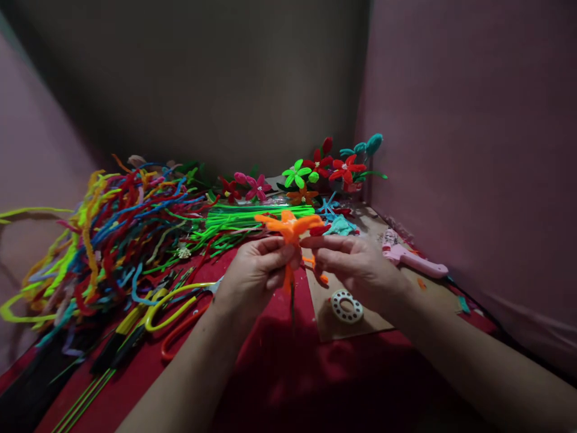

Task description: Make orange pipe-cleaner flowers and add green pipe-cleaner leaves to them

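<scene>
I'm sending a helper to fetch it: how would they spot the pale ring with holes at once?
On the red cloth, look right of centre for the flat tan board. Near its front edge lies a pale ring with a large central opening. Its circle of small dark holes sets it apart from the pink tool farther right.

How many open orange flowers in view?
2: a bright orange flower in the left hand, and a darker orange flower farther back, just below the bright green flower in frame. Others may be hidden.
</scene>
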### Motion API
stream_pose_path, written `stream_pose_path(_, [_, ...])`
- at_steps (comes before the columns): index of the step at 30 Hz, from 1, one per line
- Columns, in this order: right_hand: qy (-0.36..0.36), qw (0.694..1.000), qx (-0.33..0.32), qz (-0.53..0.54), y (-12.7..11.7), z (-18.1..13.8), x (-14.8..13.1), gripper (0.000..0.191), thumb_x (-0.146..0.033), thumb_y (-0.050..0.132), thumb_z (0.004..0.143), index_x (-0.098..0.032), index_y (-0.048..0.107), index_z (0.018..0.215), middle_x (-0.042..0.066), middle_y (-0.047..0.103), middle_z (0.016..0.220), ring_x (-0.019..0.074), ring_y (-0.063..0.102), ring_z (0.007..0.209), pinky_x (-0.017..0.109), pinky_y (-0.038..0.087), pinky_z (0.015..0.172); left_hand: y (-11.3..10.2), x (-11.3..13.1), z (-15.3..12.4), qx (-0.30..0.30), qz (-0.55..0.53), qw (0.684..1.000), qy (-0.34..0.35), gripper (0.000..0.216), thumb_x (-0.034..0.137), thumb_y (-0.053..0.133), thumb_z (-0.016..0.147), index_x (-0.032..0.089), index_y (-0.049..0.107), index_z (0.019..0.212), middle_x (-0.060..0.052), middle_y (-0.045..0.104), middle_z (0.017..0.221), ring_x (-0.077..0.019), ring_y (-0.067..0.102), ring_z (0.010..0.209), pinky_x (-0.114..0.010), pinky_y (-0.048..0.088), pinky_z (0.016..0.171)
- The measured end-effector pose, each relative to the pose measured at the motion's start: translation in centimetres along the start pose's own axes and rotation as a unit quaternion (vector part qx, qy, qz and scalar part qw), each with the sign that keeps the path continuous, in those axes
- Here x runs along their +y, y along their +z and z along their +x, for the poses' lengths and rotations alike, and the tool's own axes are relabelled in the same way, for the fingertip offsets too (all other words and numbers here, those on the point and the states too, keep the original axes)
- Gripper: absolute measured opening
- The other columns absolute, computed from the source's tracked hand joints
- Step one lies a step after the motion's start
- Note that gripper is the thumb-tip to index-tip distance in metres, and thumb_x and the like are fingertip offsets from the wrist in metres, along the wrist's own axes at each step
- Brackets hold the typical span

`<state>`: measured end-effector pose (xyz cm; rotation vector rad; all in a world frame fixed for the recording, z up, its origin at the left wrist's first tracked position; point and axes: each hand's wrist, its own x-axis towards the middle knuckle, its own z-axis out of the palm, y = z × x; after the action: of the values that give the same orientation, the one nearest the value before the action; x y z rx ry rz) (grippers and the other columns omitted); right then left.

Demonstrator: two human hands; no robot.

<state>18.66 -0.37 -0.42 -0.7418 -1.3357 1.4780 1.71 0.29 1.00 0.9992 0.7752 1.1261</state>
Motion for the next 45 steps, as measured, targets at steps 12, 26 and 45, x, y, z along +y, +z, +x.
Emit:
stream_pose_path(12, [-0.095, 0.816, -0.068, -0.567, -3.7, -6.9, 1.9, 0.010, -0.014, 0.057, 0.078, -0.017, 0.059, 0.087, 0.007, 0.054, 0.092, 0.0185, 0.049, 0.087, 0.036, 0.042, 0.077, -0.8, 0.2, 0.7, 0.032, -0.082, 0.995, -0.037, 0.004, 0.010, 0.059, 0.074, 0.008, 0.057, 0.070, -0.001, 0.054, 0.058, 0.0026, 0.023, 0.035, -0.009, 0.020, 0.032])
stream_pose_path(26, [-0.009, 0.948, 0.038, -0.316, -6.1, -7.5, 1.8, 0.014, -0.034, 0.059, 0.079, -0.020, 0.061, 0.078, 0.008, 0.053, 0.112, 0.0244, 0.046, 0.112, 0.037, 0.041, 0.090, -1.2, -0.5, 1.3, -0.019, -0.084, 0.995, -0.048, 0.011, 0.013, 0.062, 0.073, 0.011, 0.052, 0.072, 0.004, 0.050, 0.055, 0.0026, 0.019, 0.034, -0.009, 0.016, 0.033])
stream_pose_path(45, [0.036, 0.988, 0.051, 0.141, -2.4, -4.3, 2.2, 0.010, -0.016, 0.070, 0.066, -0.014, 0.063, 0.073, 0.002, 0.061, 0.074, 0.0114, 0.058, 0.070, 0.025, 0.045, 0.070, 0.0, -1.7, 0.7, -0.037, -0.105, 0.985, -0.129, 0.009, 0.016, 0.052, 0.082, 0.011, 0.050, 0.075, 0.003, 0.051, 0.057, 0.0029, 0.019, 0.034, -0.008, 0.022, 0.032])
